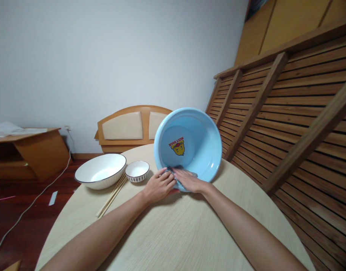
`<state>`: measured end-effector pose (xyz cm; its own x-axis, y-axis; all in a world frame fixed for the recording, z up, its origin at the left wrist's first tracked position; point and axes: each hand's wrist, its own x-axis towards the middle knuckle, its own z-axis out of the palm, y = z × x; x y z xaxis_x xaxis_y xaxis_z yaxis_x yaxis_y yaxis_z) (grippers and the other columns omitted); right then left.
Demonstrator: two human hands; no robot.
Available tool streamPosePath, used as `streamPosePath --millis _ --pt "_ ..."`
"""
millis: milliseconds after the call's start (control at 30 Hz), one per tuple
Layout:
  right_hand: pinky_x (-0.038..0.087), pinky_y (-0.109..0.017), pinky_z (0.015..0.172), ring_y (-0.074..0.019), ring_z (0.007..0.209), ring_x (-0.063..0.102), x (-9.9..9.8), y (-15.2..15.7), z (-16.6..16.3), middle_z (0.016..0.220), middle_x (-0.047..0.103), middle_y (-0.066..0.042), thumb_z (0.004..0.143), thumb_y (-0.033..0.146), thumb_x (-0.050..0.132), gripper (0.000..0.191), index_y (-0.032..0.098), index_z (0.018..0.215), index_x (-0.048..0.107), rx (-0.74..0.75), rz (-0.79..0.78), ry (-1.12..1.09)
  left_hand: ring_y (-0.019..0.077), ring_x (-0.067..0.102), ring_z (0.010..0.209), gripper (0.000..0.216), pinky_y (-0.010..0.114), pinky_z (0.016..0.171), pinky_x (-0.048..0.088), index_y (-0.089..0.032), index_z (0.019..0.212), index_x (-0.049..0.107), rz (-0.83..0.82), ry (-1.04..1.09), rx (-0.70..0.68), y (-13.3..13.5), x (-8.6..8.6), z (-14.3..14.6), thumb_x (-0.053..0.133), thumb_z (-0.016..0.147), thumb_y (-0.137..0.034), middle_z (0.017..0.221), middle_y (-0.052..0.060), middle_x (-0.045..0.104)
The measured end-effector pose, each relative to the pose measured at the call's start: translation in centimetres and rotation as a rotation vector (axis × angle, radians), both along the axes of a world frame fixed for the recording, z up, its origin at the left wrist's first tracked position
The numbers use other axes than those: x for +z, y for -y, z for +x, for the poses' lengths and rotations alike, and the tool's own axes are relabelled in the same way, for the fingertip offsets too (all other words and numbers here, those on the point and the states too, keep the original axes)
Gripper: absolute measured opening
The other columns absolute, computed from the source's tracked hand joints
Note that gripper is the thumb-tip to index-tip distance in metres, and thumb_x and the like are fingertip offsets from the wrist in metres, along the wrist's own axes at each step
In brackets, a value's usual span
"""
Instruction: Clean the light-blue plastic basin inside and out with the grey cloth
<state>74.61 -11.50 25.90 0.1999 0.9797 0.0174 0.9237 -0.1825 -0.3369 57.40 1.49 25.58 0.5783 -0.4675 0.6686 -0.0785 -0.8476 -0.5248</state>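
While the left grip [160,185] clamps the basin [208,146] and the right grip [188,180] holds cloth [179,186], two bowls [137,177] and chopsticks [112,198] lie leftward.

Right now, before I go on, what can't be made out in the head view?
All in the head view:
Blue MEET DUCK basin: its underside, hidden by the basin's own inside facing us.
Cloth: its full outline, covered partly by the left hand and right hand.
Left hand: its palm, hidden by the hand's own back.
Chopsticks: their exact number, bunched too closely.
Wooden cabinet: its left end, cut off by the left edge.
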Motion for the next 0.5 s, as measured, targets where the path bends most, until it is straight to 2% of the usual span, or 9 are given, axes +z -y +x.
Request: streamPosePath --millis 100,300,367,500 --pt "0.019 -0.049 0.127 -0.0256 0.155 0.024 0.0 1.6 1.0 0.168 0.029 -0.003 0.108 0.048 0.016 0.063 0.024 0.164 0.027 -0.010 -0.017 0.043 0.0196 0.062 0.098 0.031 0.037 0.110 0.038 -0.022 0.098 0.067 0.006 -0.021 0.005 0.0 0.2 0.0 0.062 0.098 -0.053 0.100 0.003 0.071" --pt "0.014 -0.056 0.126 -0.0310 0.156 0.020 -0.1 3.6 1.9 0.168 0.031 -0.005 0.107 0.050 0.014 0.064 0.024 0.163 0.031 -0.246 -0.085 0.170 0.0192 0.061 0.096 0.032 0.036 0.108 0.038 -0.021 0.092 0.065 0.010 -0.008 0.001 0.3 0.4 0.1 0.061 0.099 -0.052 0.095 0.003 0.070" --pt "0.013 -0.055 0.126 -0.0292 0.156 0.020 -0.2 3.6 1.4 0.168 0.030 -0.004 0.107 0.051 0.012 0.065 0.024 0.164 0.029 -0.237 -0.078 0.127 0.0188 0.060 0.094 0.034 0.036 0.106 0.038 -0.021 0.091 0.065 0.010 0.010 0.003 0.4 0.5 0.1 0.058 0.100 -0.053 0.093 0.003 0.069" --pt "0.013 -0.052 0.128 -0.0250 0.157 0.019 -0.5 3.4 -0.4 0.169 0.026 -0.003 0.108 0.051 0.009 0.064 0.025 0.165 0.024 -0.118 -0.008 -0.008 0.0183 0.060 0.093 0.035 0.035 0.106 0.038 -0.021 0.090 0.065 0.012 0.029 0.005 0.5 0.5 0.1 0.057 0.100 -0.054 0.094 0.003 0.070"
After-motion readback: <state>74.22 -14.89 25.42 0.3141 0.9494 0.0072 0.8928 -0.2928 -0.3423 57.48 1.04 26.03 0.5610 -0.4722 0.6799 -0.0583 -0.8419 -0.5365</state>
